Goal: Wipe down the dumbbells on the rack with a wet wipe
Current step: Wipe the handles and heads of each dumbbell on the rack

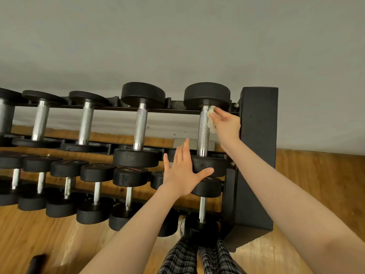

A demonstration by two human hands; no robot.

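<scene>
A black dumbbell rack (256, 155) holds two rows of black dumbbells with steel handles. The rightmost top-row dumbbell (203, 133) has a knurled handle. My right hand (227, 123) presses a crumpled white wet wipe (211, 119) against the upper right side of that handle, just under its far head. My left hand (183, 171) is open with fingers spread, its palm resting on the near head of the same dumbbell. A second large dumbbell (140, 127) sits just to the left.
Smaller dumbbells (96, 190) fill the lower row and the left of the top row. The rack's black end panel stands right of my right hand. A grey wall is behind, wooden floor (320, 194) below. My plaid trouser legs (197, 258) are at the bottom.
</scene>
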